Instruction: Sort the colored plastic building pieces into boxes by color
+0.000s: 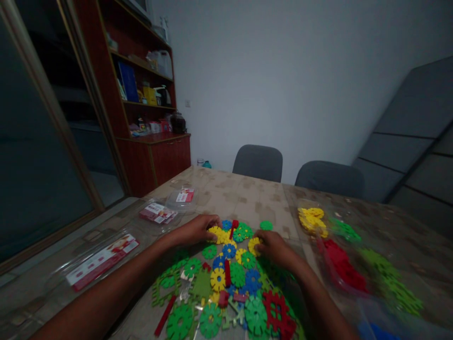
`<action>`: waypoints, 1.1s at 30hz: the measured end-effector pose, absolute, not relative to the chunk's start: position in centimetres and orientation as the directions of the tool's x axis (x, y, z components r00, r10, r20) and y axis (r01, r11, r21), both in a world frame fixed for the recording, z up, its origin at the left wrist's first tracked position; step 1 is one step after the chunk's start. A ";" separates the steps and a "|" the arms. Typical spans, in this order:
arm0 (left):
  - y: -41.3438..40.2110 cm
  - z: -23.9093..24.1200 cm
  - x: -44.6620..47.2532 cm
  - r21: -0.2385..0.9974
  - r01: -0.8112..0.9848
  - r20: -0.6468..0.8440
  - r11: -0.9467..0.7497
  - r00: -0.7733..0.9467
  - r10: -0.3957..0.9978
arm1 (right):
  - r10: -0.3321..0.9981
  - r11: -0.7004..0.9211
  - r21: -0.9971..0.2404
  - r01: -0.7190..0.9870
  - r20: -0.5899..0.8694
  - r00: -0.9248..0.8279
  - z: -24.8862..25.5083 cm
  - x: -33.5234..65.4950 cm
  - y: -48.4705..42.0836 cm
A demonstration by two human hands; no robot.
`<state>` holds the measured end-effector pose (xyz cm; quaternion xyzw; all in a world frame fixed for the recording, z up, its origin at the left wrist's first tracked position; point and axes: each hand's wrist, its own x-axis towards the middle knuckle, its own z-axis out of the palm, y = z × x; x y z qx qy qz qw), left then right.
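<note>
My left hand [202,228] is at the far left of a spread of plastic building pieces, its fingers closed on a yellow notched disc [216,233]. Across from it, my right hand [273,243] pinches another yellow notched disc [254,246] by its edge. Between the hands lie a green notched disc [243,232], a blue one [229,251] and a short red bar [233,228]. Nearer to me are several more green discs [210,320], a yellow disc [218,279], a red square lattice piece [275,309] and a long red stick [164,315].
Sorted pieces sit at the right in clear containers: yellow pieces [312,220], red pieces [343,264] and green pieces [391,278]. Clear plastic lids with labels [102,260] lie at the left. Two grey chairs [257,163] stand beyond the table [244,193].
</note>
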<state>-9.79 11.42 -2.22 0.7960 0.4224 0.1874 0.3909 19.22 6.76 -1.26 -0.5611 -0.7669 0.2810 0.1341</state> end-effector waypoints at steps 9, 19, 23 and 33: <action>11.1 -2.1 -9.4 0.856 0.430 -0.063 -0.287 0.638 0.768 | 0.858 0.324 -0.639 0.698 -0.112 -0.501 -1.1 17.7 5.9; 10.9 -2.9 -8.6 0.918 0.332 -0.041 -0.218 0.626 0.778 | 0.914 0.255 -0.563 0.787 -0.125 -0.386 -3.7 17.1 6.1; 10.8 -3.1 -8.2 0.933 0.298 -0.037 -0.202 0.638 0.769 | 0.901 0.279 -0.581 0.765 -0.116 -0.417 -3.3 17.3 6.2; 11.1 -3.2 -8.3 0.942 0.267 -0.015 -0.205 0.640 0.768 | 0.858 0.350 -0.606 0.714 -0.097 -0.504 -2.9 16.5 5.7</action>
